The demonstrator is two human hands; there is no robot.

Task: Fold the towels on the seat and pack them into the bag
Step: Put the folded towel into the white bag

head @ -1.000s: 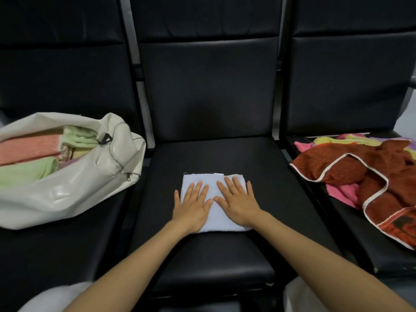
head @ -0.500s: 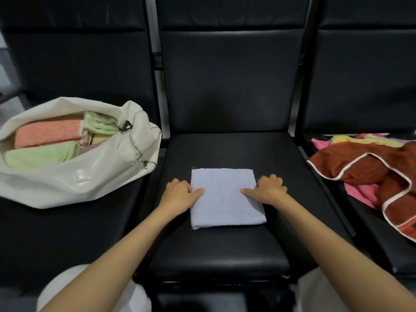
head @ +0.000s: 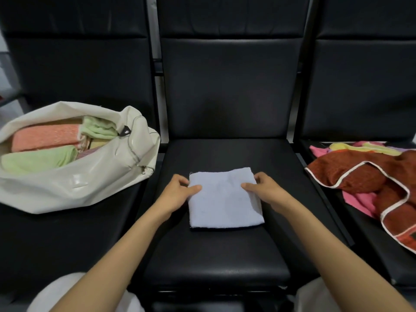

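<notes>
Head view: left hand (head: 177, 193) and right hand (head: 266, 191) pinch opposite edges of towel (head: 225, 206)

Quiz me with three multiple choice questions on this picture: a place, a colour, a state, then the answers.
1. The white bag lies on: A the left seat; B the right seat; C the floor.
2. The folded towel on the middle seat is: A orange; B pale blue; C green.
3. The left hand and right hand: A grip the towel's sides; B press flat on it; C hang idle.
Answers: A, bag left of the middle seat; B, pale blue cloth; A, thumbs on top, fingers curled at edges.
</notes>
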